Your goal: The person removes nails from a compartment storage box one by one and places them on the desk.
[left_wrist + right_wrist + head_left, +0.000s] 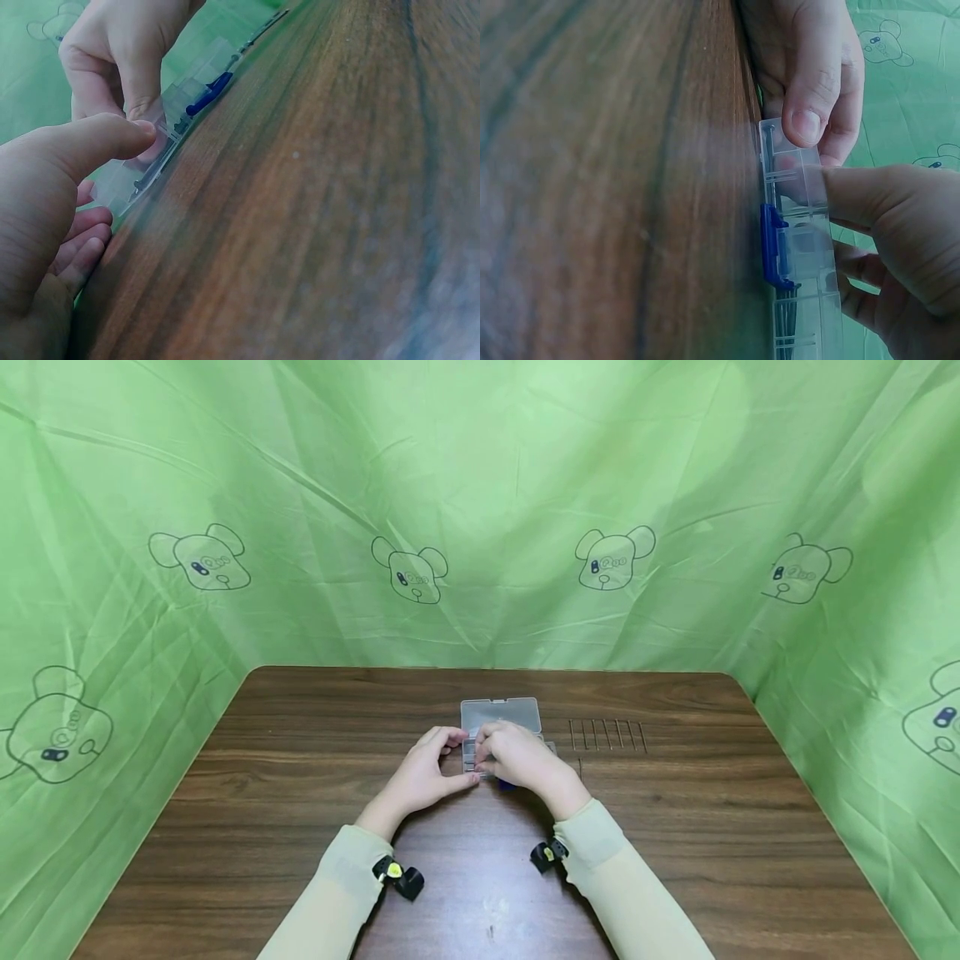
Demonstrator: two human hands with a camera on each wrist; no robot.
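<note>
A small clear plastic box [501, 715] with its lid tipped back lies mid-table, a blue latch [507, 786] on its near side. My left hand [459, 762] grips the box's left end, with the thumb on the near edge. My right hand [484, 758] curls over the compartments and pinches the box from above. In the right wrist view, the box [804, 238] shows divided compartments, the blue latch [771, 247] and thin metal pins inside. The left thumb [810, 97] presses its end. The left wrist view shows the left thumb [120, 135] on the box [201, 73].
A row of several thin metal pins [606, 735] lies on the brown wooden table [675, 827] just right of the box. One more pin [580, 769] lies nearer. Green printed cloth [480, 527] walls the table on three sides.
</note>
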